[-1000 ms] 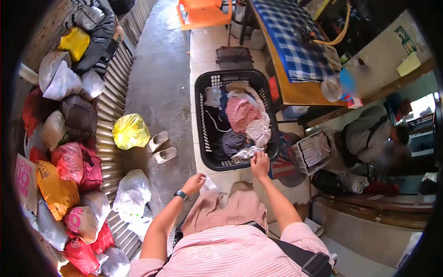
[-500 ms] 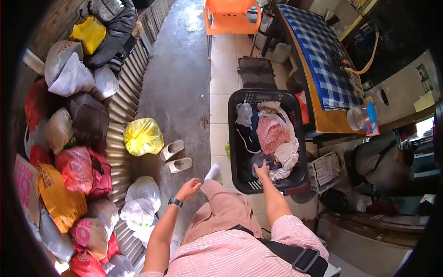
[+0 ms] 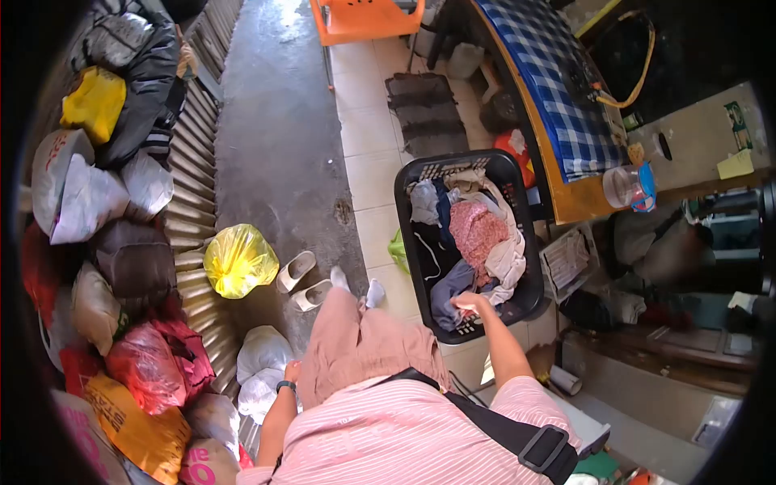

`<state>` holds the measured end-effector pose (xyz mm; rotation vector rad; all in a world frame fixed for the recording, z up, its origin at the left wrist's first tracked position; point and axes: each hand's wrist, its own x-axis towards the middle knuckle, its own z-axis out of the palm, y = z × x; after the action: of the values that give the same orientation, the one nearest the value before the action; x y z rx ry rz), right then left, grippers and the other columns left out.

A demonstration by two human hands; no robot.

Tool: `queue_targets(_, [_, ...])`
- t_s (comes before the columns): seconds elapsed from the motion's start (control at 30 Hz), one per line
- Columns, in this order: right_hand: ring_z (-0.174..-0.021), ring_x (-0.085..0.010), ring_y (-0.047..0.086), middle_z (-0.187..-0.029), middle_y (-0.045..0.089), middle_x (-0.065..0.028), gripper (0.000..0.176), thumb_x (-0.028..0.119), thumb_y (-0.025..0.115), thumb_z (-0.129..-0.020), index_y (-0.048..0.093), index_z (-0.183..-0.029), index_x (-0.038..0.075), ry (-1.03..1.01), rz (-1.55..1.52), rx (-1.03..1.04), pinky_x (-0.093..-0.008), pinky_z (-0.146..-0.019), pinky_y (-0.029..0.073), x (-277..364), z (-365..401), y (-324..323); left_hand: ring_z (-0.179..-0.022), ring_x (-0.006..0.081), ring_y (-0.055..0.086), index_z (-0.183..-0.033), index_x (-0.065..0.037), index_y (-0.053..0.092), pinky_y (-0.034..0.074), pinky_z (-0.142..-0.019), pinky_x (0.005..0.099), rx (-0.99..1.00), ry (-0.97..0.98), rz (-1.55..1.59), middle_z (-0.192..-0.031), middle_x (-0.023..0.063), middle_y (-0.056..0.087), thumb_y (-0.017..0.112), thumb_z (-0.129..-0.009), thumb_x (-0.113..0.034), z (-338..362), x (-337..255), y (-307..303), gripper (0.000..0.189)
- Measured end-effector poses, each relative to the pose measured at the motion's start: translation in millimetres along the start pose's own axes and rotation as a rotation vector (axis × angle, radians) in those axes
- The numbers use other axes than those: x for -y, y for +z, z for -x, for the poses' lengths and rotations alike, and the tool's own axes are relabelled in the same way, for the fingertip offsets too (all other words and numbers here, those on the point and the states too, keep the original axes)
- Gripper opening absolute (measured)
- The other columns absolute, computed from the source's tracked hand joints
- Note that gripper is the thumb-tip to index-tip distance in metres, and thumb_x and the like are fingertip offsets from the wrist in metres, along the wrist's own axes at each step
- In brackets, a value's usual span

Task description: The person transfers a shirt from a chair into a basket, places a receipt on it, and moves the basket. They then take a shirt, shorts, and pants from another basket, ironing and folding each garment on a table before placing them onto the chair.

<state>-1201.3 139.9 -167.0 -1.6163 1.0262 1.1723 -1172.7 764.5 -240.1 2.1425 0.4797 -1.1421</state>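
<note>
A black laundry basket [image 3: 531, 267] stands on the tiles to my right with mixed clothes in it. Inside its near end, my right hand [image 3: 472, 304] is closed on a grey-blue garment [image 3: 447, 293], which spreads to the left of my fingers. Beyond it lie a pink patterned cloth [image 3: 477, 229] and a whitish cloth [image 3: 506, 264]. My left hand [image 3: 292, 372] hangs low beside my thigh, near a white plastic bag [image 3: 265, 353]. Its fingers are mostly hidden, and I see nothing held in it.
Full plastic bags, among them an orange bag [image 3: 137, 416], pile up on the left. A yellow bag [image 3: 241, 261] and pale slippers [image 3: 297, 271] lie on the floor. An orange chair [image 3: 364, 20] and a table with a checkered cloth [image 3: 550, 89] stand ahead.
My view has turned and shifted. The grey-blue garment is more spread out and nearer the basket's near left corner. My left hand has dropped back beside my thigh.
</note>
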Motion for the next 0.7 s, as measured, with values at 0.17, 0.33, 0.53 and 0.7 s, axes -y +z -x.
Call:
queue_targets(0.17, [-0.101, -0.0274, 0.061, -0.116, 0.061, -0.0111, 0.053, 0.047, 0.05, -0.086, 0.061, -0.116, 0.004, -0.019, -1.653, -0.627, -0.0451, -0.086, 0.049, -11.6, -3.6, 10.4, -0.092, 0.0302, 0.066, -0.101, -0.001, 0.065, 0.051, -0.079, 0.0388, 0.204, 0.062, -0.283, -0.096, 0.0217, 0.067, 0.054, -0.085, -0.028, -48.5, -59.5, -46.0, 0.033])
queue_targets(0.33, [-0.104, -0.0309, 0.063, -0.12, 0.063, -0.0117, 0.055, 0.053, 0.059, -0.08, 0.068, -0.108, 0.007, 0.054, -0.779, -0.765, -0.0427, -0.093, 0.048, -29.1, 4.7, 17.3, -0.091, 0.0306, 0.066, -0.102, -0.002, 0.064, 0.051, -0.079, 0.039, 0.247, 0.2, -0.614, -0.095, 0.0223, 0.067, 0.053, -0.085, -0.029, -159.5, -213.2, -157.7, 0.034])
queue_targets(0.53, [-0.132, -0.0354, 0.04, -0.137, 0.049, -0.0172, 0.045, 0.044, 0.066, -0.074, 0.071, -0.108, 0.016, 0.414, 0.206, -0.541, -0.0498, -0.105, 0.035, 42.2, 5.3, 28.3, -0.084, 0.0263, 0.065, -0.099, -0.004, 0.064, 0.051, -0.076, 0.0371, -0.193, 0.658, -0.453, -0.089, 0.015, 0.068, 0.056, -0.087, -0.023, -332.6, -446.0, -259.2, 0.023])
queue_targets(0.7, [-0.119, -0.0357, 0.048, -0.12, 0.056, -0.019, 0.044, 0.03, 0.07, -0.075, 0.062, -0.113, 0.01, 0.169, -0.484, -1.234, -0.0469, -0.1, 0.037, 85.9, -28.9, -21.8, -0.086, 0.0277, 0.066, -0.104, -0.005, 0.063, 0.051, -0.076, 0.037, -0.105, 0.802, -0.551, -0.093, 0.0143, 0.068, 0.055, -0.09, -0.021, -354.9, -598.5, -223.3, 0.022])
